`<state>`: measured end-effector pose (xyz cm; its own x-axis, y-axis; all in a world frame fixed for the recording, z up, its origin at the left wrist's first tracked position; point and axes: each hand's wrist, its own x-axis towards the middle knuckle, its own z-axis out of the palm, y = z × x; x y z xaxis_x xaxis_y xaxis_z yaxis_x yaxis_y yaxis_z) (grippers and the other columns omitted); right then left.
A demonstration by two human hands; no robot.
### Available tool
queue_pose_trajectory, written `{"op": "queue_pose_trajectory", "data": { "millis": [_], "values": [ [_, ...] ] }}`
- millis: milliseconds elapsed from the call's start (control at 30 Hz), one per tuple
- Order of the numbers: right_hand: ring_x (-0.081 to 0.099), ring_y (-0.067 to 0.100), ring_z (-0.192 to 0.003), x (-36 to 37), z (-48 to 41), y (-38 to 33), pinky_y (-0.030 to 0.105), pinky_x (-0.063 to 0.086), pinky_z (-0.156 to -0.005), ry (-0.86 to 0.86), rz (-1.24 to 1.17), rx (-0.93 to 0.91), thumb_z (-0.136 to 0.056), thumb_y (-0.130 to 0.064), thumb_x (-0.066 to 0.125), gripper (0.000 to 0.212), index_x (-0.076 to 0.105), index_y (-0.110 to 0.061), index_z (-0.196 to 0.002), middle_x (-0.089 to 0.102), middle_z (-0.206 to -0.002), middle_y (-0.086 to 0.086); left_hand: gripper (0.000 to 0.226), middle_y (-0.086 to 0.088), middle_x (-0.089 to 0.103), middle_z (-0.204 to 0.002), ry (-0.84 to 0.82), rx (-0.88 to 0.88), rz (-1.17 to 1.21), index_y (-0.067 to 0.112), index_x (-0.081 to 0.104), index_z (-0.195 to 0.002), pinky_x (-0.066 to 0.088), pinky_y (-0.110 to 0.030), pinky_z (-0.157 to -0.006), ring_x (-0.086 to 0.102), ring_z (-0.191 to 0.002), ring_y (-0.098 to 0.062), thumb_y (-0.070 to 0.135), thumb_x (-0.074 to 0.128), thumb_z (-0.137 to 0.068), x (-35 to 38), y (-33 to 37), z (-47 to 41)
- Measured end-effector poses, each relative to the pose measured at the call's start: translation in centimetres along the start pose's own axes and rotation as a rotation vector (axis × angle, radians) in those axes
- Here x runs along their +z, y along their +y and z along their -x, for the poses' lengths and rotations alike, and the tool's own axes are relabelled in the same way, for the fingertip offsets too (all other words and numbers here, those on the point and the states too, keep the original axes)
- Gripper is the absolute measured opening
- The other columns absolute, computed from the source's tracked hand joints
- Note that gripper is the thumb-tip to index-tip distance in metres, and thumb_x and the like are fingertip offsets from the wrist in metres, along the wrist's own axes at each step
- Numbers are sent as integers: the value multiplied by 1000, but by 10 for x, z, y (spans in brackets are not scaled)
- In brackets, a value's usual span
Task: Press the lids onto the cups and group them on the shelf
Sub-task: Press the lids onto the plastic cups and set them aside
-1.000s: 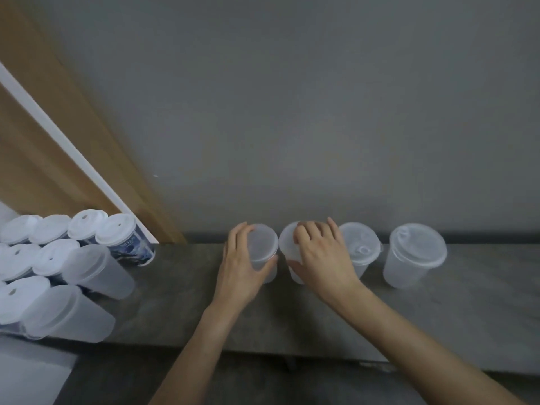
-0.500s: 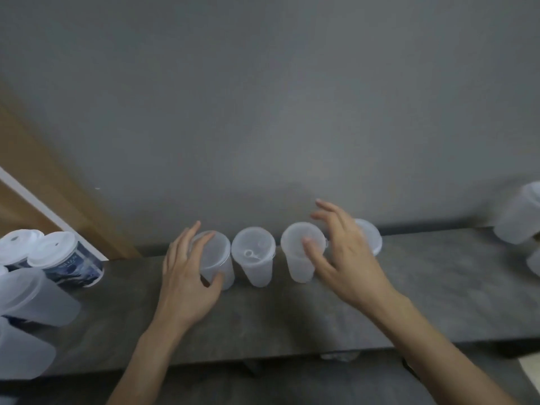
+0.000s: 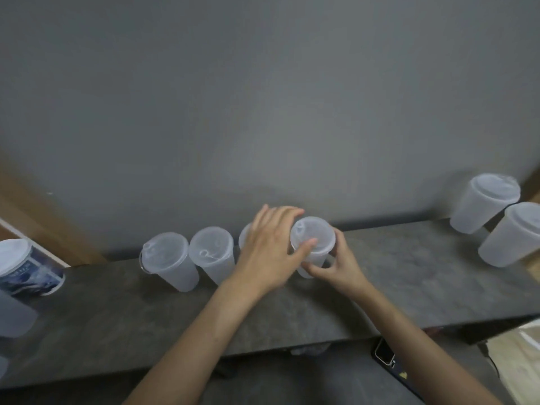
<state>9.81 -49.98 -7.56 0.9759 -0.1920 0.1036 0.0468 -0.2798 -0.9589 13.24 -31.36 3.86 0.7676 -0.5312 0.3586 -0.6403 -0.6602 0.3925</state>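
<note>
Head view: right hand (image 3: 340,266) grips lidded cup (image 3: 317,232) (on shelf (image 3: 415,276)), left hand (image 3: 267,254) flat against it.

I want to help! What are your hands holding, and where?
A cup: right hand grips its side, left hand presses its lid.

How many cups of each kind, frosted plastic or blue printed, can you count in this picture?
Frosted plastic cups: 6, one half hidden behind the left hand
Blue printed cup: 1
Total: 7, ignoring cut-off blurs at the left edge
</note>
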Motion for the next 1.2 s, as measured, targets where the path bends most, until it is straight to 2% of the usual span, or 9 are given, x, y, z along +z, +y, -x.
{"op": "queue_pose_trajectory", "data": {
  "millis": [133,233,333,500,667,800,900,1033,1200],
  "values": [
    [59,10,-131,-17,14,16,31,49,-109,-70,83,-98,-71,-9,90,83,50,-13,-144,64,-139,-7,74,-2,45,-154,-164,9,30,14,42,-150,6,-26,-123,37,-144,-19,60,57,-94,49,33,-12],
    [60,6,-129,-30,22,25,22,48,-105,-44,43,-92,-68,-24,89,85,49,-7,-141,64,-136,-6,67,4,51,-142,-149,-75,179,17,49,-142,35,-32,-114,45,-131,-17,51,69,-88,80,53,-13],
    [63,6,-123,-35,24,28,20,49,-100,-25,2,-77,-67,-33,86,81,51,-9,-136,66,-130,-6,58,9,60,-120,-6,-147,250,19,60,-125,46,-27,-95,53,-111,-13,46,75,-75,96,60,-13],
    [62,4,-125,-27,27,33,19,48,-103,-10,-6,-94,-72,-36,85,73,50,-31,-136,65,-130,-22,57,11,60,-114,19,-179,239,21,60,-119,46,-27,-90,54,-104,-12,54,67,-74,99,65,-15],
    [57,-14,-119,-22,25,30,12,48,-96,19,16,-161,-76,-40,74,53,53,-43,-124,59,-124,-41,34,-1,65,-104,-103,-266,-118,18,59,-102,47,-42,-86,58,-100,-29,48,57,-85,101,88,-39],
    [57,-9,-122,-24,20,35,18,49,-100,32,28,-172,-78,-33,76,67,45,-63,-130,56,-130,-40,29,4,64,-83,51,-246,-74,22,62,-82,50,-36,-71,60,-83,-25,48,52,-73,116,87,-40],
    [61,0,-125,-28,17,51,31,53,-101,14,-43,-94,-75,-27,85,68,52,-46,-131,65,-127,-22,34,6,65,-83,31,-149,-85,25,64,-82,46,-32,-67,58,-80,-20,51,46,-72,116,79,-44],
    [56,-9,-126,-28,19,62,15,46,-101,-4,-107,-47,-77,-19,88,74,49,-17,-139,59,-133,-19,36,10,67,-87,-66,-13,-16,27,68,-85,48,-32,-71,56,-83,-15,54,48,-74,112,68,-50],
    [55,-10,-127,-26,17,55,13,45,-102,25,-115,-41,-77,-42,76,78,50,-9,-143,58,-132,-24,53,7,59,-118,3,-260,-66,24,64,-113,43,-39,-93,51,-114,-20,65,58,-80,118,79,-43]
  ]
}}
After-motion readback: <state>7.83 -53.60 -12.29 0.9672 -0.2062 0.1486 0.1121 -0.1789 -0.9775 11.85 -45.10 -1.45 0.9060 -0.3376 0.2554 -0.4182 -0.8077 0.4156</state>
